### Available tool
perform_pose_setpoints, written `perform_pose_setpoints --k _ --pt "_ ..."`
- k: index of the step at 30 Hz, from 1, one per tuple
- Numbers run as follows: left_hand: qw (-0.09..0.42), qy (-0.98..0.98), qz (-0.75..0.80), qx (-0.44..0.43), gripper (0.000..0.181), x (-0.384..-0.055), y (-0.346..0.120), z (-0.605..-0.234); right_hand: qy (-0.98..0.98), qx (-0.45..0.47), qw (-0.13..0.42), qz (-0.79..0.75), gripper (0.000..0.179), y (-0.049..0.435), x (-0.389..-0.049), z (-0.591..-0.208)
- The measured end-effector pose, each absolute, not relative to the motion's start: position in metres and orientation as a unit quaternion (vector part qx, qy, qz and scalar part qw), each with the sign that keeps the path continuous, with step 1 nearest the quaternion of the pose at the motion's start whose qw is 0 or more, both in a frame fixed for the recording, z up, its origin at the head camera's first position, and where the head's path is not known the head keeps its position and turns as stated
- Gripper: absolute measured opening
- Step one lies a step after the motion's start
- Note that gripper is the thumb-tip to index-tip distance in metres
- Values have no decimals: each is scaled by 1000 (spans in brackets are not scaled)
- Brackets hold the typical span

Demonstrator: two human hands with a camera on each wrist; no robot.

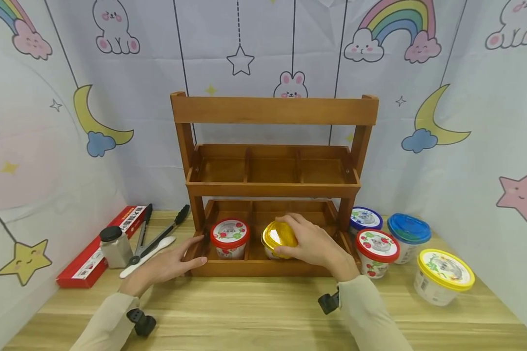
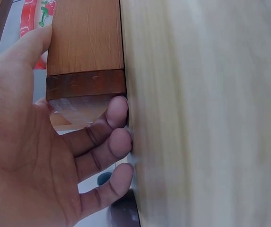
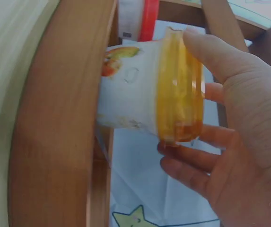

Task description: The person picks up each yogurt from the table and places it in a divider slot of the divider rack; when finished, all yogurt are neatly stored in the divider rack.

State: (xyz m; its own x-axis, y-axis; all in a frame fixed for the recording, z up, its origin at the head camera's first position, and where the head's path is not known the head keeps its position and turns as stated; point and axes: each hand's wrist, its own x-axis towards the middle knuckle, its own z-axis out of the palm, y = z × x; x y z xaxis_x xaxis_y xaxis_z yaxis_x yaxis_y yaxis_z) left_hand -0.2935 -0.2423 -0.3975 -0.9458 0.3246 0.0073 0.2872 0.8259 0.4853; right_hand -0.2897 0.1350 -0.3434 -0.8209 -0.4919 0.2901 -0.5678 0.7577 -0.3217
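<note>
Up front, the left hand (image 1: 171,263) rests kinda loose-fingered against the lower left corner of the wooden rack (image 1: 272,110). The right hand (image 1: 314,243) grips a gold-lidded tub (image 1: 277,236) by its lid, at the rack's bottom middle compartment (can't tell from here if its base touches). A red-lidded tub (image 1: 230,236) sits in the rack's bottom left slot. Behind the rack there's a cartoon-print curtain (image 1: 140,97), moons and all.
</note>
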Motion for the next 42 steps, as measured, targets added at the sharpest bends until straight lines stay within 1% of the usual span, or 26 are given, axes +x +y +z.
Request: perform_pose_setpoints --k 4,7,11,19,24,33,42 --pt "44 954 251 159 79 -294 -242 -397 -935 282 71 203 66 132 -289 -349" --pt "44 953 255 157 79 -295 -242 -398 -936 279 64 203 62 130 -290 -355" --pt "42 952 256 160 78 -295 -242 -399 -938 275 70 198 60 129 -293 -360" --pt "46 953 256 157 79 -296 -241 -397 -944 259 104 179 59 132 -295 -358" --pt "35 955 245 164 79 -294 -241 -397 -945 255 105 175 58 133 -295 -357" --pt "37 956 241 163 75 -291 -241 -399 -940 275 96 178 58 138 -294 -355" --pt "44 954 250 160 76 -292 -240 -395 -935 291 110 170 55 143 -293 -347"
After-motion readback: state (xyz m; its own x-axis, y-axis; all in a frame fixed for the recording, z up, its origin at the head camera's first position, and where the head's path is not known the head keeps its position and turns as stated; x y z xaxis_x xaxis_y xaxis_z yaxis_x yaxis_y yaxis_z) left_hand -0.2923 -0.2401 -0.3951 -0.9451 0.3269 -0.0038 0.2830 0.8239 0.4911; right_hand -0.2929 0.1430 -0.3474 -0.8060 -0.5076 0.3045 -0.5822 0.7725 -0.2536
